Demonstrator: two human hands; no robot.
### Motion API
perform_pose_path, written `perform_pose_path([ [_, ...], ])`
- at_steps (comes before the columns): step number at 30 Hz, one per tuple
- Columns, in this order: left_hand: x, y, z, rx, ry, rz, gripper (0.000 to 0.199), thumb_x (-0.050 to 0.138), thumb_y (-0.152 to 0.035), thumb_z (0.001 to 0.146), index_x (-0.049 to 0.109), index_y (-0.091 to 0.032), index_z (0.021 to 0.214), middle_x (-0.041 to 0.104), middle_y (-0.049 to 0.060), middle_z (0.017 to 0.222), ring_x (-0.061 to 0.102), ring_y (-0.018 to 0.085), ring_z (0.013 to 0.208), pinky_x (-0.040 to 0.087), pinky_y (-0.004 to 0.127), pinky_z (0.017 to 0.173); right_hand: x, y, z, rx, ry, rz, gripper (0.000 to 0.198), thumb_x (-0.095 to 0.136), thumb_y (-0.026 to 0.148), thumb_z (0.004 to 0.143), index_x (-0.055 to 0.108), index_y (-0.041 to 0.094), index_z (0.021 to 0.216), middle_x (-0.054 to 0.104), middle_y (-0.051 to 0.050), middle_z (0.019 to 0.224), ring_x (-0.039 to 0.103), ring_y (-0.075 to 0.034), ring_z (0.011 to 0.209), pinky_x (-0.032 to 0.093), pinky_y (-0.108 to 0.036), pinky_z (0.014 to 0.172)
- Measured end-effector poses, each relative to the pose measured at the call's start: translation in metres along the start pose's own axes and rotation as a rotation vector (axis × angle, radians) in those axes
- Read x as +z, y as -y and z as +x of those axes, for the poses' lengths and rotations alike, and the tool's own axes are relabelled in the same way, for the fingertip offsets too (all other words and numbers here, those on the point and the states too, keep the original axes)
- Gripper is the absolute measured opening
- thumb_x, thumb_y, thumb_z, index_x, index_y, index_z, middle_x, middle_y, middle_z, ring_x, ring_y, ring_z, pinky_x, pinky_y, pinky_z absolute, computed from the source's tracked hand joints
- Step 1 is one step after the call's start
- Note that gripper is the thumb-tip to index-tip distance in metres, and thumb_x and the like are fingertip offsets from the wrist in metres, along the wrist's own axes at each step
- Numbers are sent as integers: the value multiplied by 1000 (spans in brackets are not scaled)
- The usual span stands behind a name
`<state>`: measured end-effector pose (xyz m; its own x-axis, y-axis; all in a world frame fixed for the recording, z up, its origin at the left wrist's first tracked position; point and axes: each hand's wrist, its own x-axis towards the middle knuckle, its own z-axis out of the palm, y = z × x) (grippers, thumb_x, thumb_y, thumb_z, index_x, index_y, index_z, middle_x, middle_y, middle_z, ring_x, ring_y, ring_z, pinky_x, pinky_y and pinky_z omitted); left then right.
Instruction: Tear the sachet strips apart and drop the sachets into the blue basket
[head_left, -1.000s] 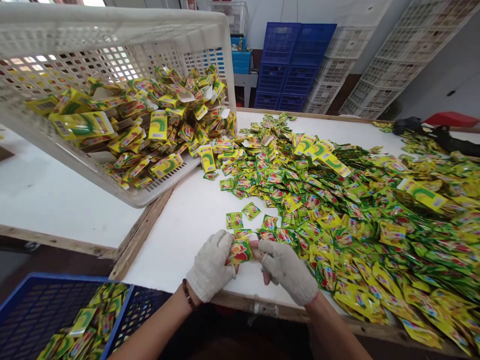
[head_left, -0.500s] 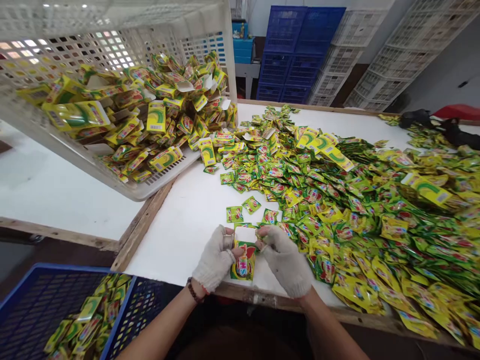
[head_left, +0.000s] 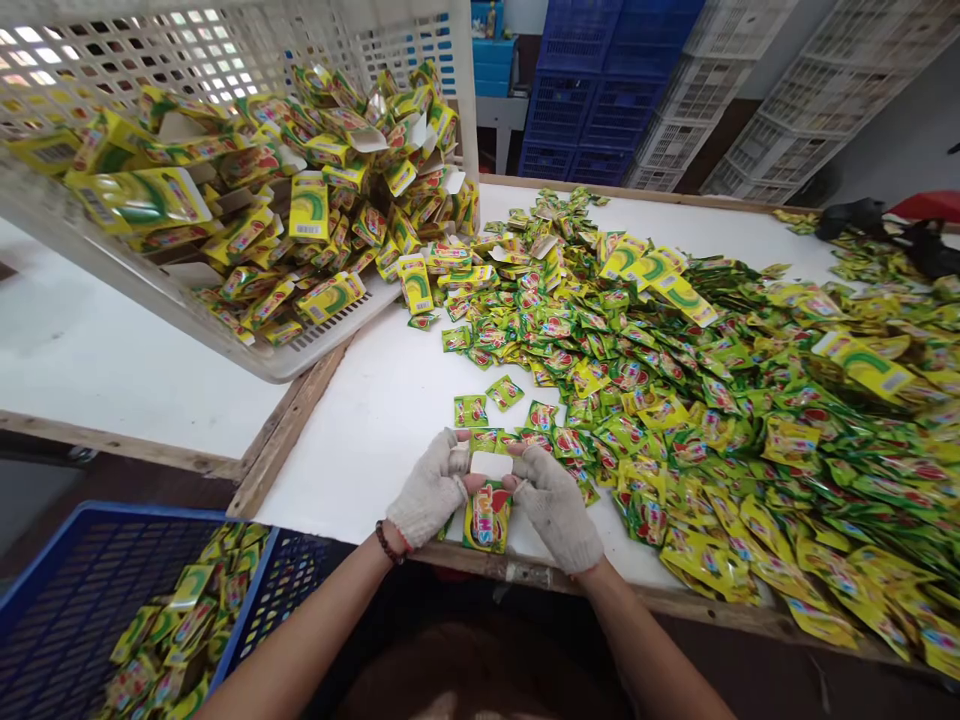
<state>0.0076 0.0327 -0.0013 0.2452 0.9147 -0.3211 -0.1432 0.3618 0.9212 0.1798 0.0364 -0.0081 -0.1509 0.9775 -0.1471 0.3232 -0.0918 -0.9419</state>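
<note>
Near the table's front edge I hold a small yellow-and-green candy box (head_left: 487, 520) with its white flap (head_left: 491, 464) up. My left hand (head_left: 431, 492), in a white glove with bare fingertips, grips the box's left side. My right hand (head_left: 555, 508), gloved the same way, has its fingers closed on the right side by the flap. Several green candy sachets (head_left: 470, 410) lie on the white table just beyond my hands. The inside of the box is hidden from me.
A large pile of sachets (head_left: 720, 430) spreads over the table to the right, with a few boxes on it. A tipped white crate (head_left: 247, 365) full of small boxes stands at left. Below left is a blue crate (head_left: 150, 512) holding boxes. Stacked blue crates (head_left: 574, 110) stand behind.
My right hand has moved in closer to the box, and its fingers now press by the flap. The flap looks shorter, tilted more. The view has shifted slightly.
</note>
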Motion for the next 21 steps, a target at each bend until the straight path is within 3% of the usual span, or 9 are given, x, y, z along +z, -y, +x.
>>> perform_pose_path([
  [2,0,0,-1,2,0,51,38,65,-32,71,52,-16,104,61,1,82,57,14,73,47,26,70,-1,2,-2,-44,-20,-119,22,52,29,76,63,17,89,66,-4,81,59,-15,75,47,-26,71],
  [4,-1,-1,-3,46,-21,188,26,61,-36,75,59,-13,87,61,2,78,55,13,73,45,24,68,-3,6,-5,-94,-18,-203,18,52,29,78,65,17,79,67,-4,81,60,-15,77,46,-25,73],
  [6,-1,-3,-4,91,-13,263,28,57,-40,79,60,-12,77,59,1,73,52,12,69,43,22,65,-6,11,-7,-134,18,-216,21,50,30,80,66,18,78,67,-3,79,59,-14,74,45,-24,71],
  [11,-2,-11,-3,74,7,301,29,60,-41,75,62,-12,74,58,0,68,50,11,63,41,21,58,-10,18,-5,-76,59,-255,20,54,31,78,68,16,80,64,0,68,55,-11,61,41,-21,57],
  [14,-4,-15,-6,113,31,384,31,54,-41,80,63,-12,73,59,0,68,51,11,64,42,22,59,-12,17,-4,-98,51,-266,17,55,28,77,68,17,79,66,0,70,57,-11,63,44,-21,59],
  [18,-9,-14,-17,316,73,572,28,51,-37,84,66,-14,88,60,3,77,54,13,71,44,23,65,-17,9,-8,-292,110,-221,16,56,26,80,70,20,83,70,-3,86,64,-14,81,49,-24,76],
  [21,-10,-2,-21,493,115,685,20,53,-30,84,64,-15,91,57,4,77,53,13,71,42,23,64,-17,1,-11,-435,146,-181,17,55,24,81,70,21,89,69,-4,92,64,-14,85,51,-24,77],
])
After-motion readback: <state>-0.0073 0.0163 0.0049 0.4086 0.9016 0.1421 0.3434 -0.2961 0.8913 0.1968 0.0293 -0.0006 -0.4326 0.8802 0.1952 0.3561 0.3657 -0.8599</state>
